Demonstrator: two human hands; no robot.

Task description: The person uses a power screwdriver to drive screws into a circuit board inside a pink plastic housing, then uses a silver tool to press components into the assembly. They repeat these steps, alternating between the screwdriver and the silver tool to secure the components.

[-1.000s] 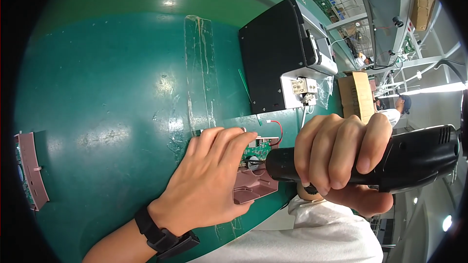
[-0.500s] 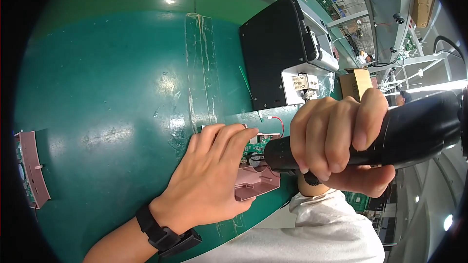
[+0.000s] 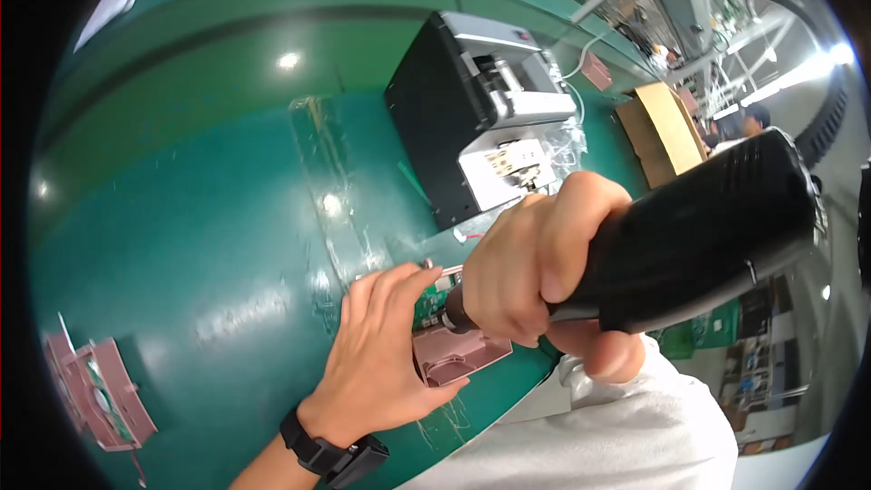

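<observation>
In my right hand (image 3: 535, 263) is a thick black electric screwdriver (image 3: 694, 227), fingers wrapped round its body. Its tip end points down and left at a pink plastic housing (image 3: 485, 354) that lies on the green bench. Whether the bit touches a screw is hidden. Inside the housing sits a green circuit board (image 3: 430, 306), partly covered by my hands. My left hand (image 3: 372, 349) steadies the housing from its left side, thumb along the near edge and fingers over the far edge. A black band circles my left wrist.
Beyond my hands stands a black and silver bench machine (image 3: 431, 127), with clear plastic wrap beside it. An open cardboard box (image 3: 649, 141) is farther right. Another pink housing with a board (image 3: 118, 395) lies at the far left. The green bench top (image 3: 200, 209) has tape strips.
The view has shifted, showing more of the left housing and the machine's front. The screwdriver now slants more, its back end raised. Both hands keep their holds.
</observation>
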